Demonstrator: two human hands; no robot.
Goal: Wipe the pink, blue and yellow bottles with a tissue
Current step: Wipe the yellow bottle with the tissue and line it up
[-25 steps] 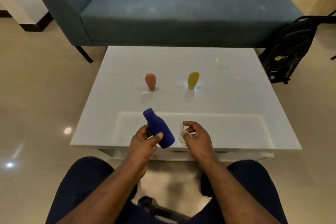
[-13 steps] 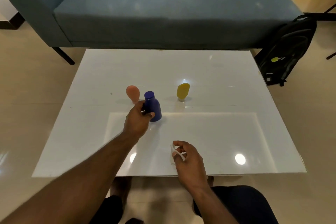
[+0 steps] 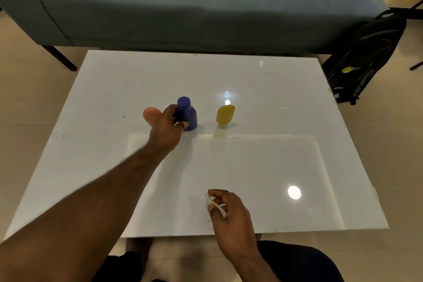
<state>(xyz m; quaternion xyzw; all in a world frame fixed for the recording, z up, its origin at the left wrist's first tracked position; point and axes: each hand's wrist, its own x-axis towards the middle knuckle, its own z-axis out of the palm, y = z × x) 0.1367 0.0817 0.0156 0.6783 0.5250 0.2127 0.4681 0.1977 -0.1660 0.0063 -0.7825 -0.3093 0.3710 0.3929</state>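
While the blue bottle [image 3: 189,114] stands upright on the white table [image 3: 263,167], the left hand [image 3: 168,129] is around its left side, with curled fingers on the body and the thumb near its base. Partly hidden behind this hand is the pink bottle [image 3: 151,115], just beside the blue one on its left. To the right of the blue bottle, apart from it, is the yellow bottle [image 3: 225,115], which stands with its narrow end down. Near the front edge of the table, the right hand [image 3: 231,215] pinches a small white tissue [image 3: 211,202] between the thumb and the curled fingers. Behind the table are a blue-grey sofa [image 3: 206,7] and, at the right, a black backpack [image 3: 366,55] on the floor.
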